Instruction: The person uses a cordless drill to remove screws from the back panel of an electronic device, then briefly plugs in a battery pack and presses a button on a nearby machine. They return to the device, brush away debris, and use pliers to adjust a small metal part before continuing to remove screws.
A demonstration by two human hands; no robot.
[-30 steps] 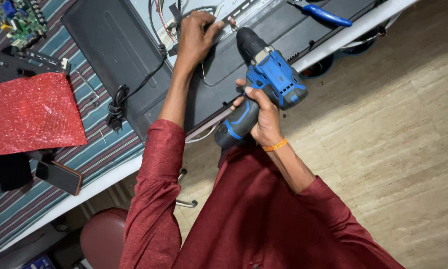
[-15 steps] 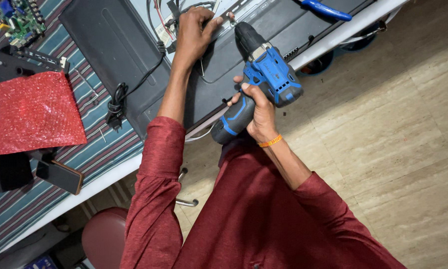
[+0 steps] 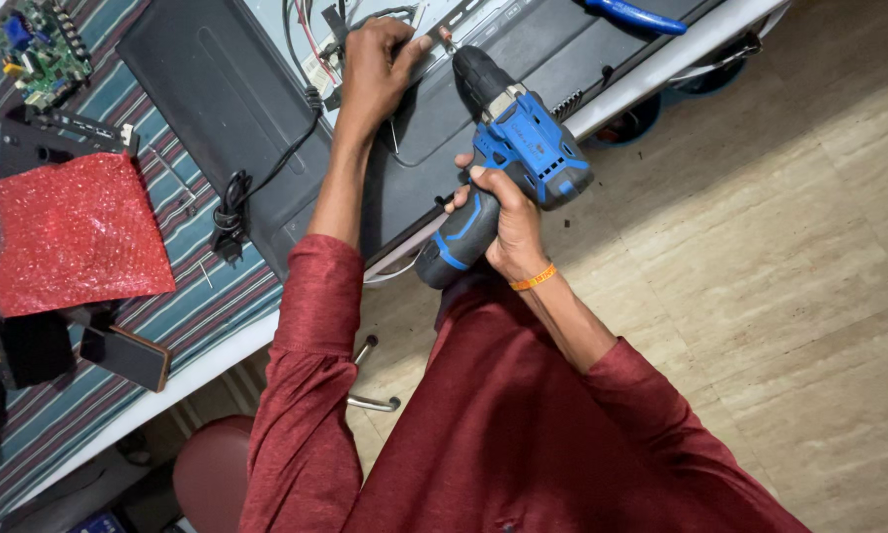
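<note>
You are wrapping your right hand [image 3: 503,222] around the handle of the blue drill [image 3: 508,163], grip clamped on it, and its long axis is running from your palm up and away toward the metal bracket [image 3: 442,30] on the black panel [image 3: 227,89]. The chuck is pointing at a spot just ahead of your right grip and right beside your left hand [image 3: 375,64], so the tip is lying close to those fingers; whether the bit is touching the bracket cannot be told. Your left grip is pressing down on the bracket and wires, closed over them, well ahead of the right. Off to the left of both grips, a coiled cable [image 3: 231,212], a red bubble bag [image 3: 74,232], a circuit board [image 3: 39,44] and a phone [image 3: 128,355] are lying on the striped tabletop [image 3: 59,415]. Blue pliers [image 3: 636,15] are sitting beyond the drill, to its right. Nothing is standing between tip and bracket.
</note>
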